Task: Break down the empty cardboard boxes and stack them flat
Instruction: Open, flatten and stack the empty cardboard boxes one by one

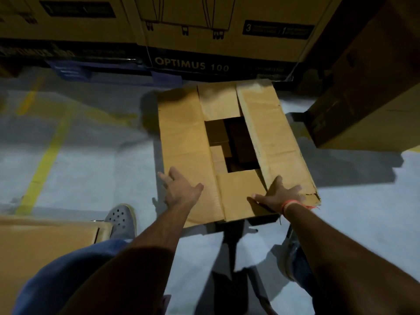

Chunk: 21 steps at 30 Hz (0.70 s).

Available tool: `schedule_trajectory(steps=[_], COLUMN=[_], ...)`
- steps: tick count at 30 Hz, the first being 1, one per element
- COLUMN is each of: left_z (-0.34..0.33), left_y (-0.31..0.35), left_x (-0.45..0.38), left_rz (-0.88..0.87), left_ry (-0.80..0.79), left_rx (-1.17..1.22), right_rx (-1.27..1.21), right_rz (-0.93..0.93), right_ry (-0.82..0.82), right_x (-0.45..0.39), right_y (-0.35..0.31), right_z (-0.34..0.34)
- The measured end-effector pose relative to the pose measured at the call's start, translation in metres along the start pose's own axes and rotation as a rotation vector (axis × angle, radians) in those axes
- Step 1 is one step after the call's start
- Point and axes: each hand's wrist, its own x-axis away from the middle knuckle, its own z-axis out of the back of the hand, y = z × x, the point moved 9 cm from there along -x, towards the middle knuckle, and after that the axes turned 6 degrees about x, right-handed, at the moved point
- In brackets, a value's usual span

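2 flat hands, left hand (181,189) and right hand (280,193), press cardboard box (181,133) near "OPTIMUS 100" carton (193,64).

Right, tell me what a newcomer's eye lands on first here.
First, the cardboard box on the grey floor at centre, its top flaps partly folded over a dark opening. Next, the left hand and right hand, fingers spread flat on its near flaps. Behind, along the top, stands a printed carton marked OPTIMUS 100.
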Motion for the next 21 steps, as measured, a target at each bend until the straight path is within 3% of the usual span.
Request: schedule_trajectory(steps=[3, 7, 13, 17, 21], left_z=[0.013, 0.017, 0.059, 0.104, 0.13], left_y=[-0.023, -0.039, -0.022, -0.027, -0.031], left_x=[-0.009, -0.021, -0.013, -0.013, -0.005], left_rz=[0.122, 0.129, 0.025, 0.006, -0.025], left_ry=[0.145, 0.119, 0.179, 0.212, 0.244], left_rx=[0.147, 0.288, 0.24, 0.185, 0.084], right_rx=[0.051, 0.004, -0.011, -0.007, -0.04], right_rz=[0.002, 0.011, -0.01, 0.151, 0.309], right_ry=[0.045, 0.106, 0.221, 0.241, 0.38], right_x=[0.004, 0.006, 0.021, 0.047, 0.086], right_y=[-0.004, -0.01, -0.012, -0.031, -0.052], right_z=[-0.004, -0.003, 0.011, 0.011, 0.034])
